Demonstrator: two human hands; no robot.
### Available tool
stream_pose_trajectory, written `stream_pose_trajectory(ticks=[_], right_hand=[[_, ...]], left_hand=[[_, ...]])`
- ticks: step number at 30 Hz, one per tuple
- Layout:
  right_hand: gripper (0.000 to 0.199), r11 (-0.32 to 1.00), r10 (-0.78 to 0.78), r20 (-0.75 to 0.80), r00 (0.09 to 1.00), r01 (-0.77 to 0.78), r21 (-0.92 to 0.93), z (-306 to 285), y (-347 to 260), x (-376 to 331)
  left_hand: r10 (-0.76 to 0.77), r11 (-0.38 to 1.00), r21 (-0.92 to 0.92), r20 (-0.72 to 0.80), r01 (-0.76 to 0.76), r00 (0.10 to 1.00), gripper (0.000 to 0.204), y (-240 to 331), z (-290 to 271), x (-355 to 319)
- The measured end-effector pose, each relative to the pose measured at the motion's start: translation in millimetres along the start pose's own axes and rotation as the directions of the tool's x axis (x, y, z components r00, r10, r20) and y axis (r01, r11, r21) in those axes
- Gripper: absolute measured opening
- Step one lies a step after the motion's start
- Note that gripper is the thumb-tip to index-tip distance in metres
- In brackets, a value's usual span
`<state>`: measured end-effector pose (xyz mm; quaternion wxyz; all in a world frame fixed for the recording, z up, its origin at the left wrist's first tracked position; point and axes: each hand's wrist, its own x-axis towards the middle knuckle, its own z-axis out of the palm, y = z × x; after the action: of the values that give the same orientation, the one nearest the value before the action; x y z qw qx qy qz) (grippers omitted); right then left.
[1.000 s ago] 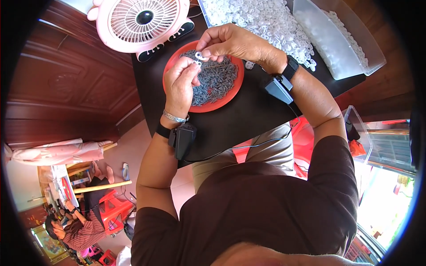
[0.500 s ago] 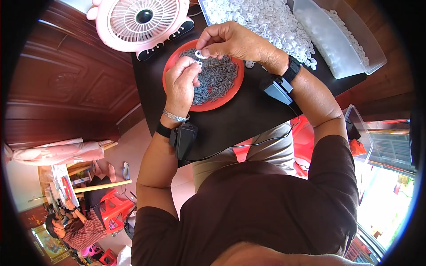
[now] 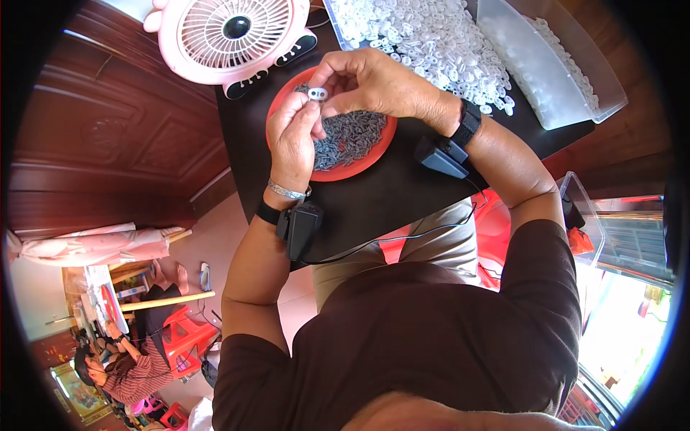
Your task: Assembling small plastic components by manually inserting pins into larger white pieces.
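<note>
My left hand (image 3: 293, 136) pinches a small white oval plastic piece (image 3: 318, 94) with two dark holes between thumb and forefinger. Over the same piece curls my right hand (image 3: 374, 82); its forefinger reaches the upper side and its thumb lies close to the lower right, and their exact contact is partly hidden. Both hands are above a round orange-red tray (image 3: 384, 147), filled with many small dark grey, screw-like parts (image 3: 352, 136).
A heap of white oval pieces (image 3: 431, 43) lies at the far side of the black table (image 3: 388, 197). To its right stands a translucent bin (image 3: 546, 86). A pink fan (image 3: 237, 43) is at far left. Cables run from the wrist devices (image 3: 302, 228). Another person (image 3: 136, 370) sits lower left.
The right hand has moved slightly down and its fingers have parted. The two white parts, seen separately before, now show as one oval piece turned to face up.
</note>
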<state>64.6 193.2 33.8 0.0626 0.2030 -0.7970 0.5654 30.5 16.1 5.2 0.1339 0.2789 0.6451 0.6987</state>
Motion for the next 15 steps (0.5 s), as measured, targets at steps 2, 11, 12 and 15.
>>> stream_pose_trajectory(ticks=[2,11,12,15], right_hand=[[0.025,0.994,-0.039,-0.053,0.998,0.033,-0.103,5.6,0.6,-0.2],[0.027,0.969,-0.083,-0.039,0.996,0.072,-0.238,7.2,-0.8,-3.3],[0.027,0.969,-0.084,-0.037,0.996,0.073,-0.238,7.9,-0.8,-3.0],[0.028,0.97,-0.108,-0.048,0.993,0.095,-0.225,11.1,-2.9,-3.3]], left_hand=[[-0.045,0.997,-0.07,-0.037,0.042,0.998,0.017,1.8,1.1,-0.8],[-0.157,0.976,-0.157,-0.048,0.148,0.986,0.016,1.0,0.6,2.6],[-0.157,0.977,-0.157,-0.05,0.147,0.986,0.016,0.7,0.1,2.6],[-0.129,0.977,-0.177,-0.07,0.115,0.989,0.017,1.5,1.2,1.4]])
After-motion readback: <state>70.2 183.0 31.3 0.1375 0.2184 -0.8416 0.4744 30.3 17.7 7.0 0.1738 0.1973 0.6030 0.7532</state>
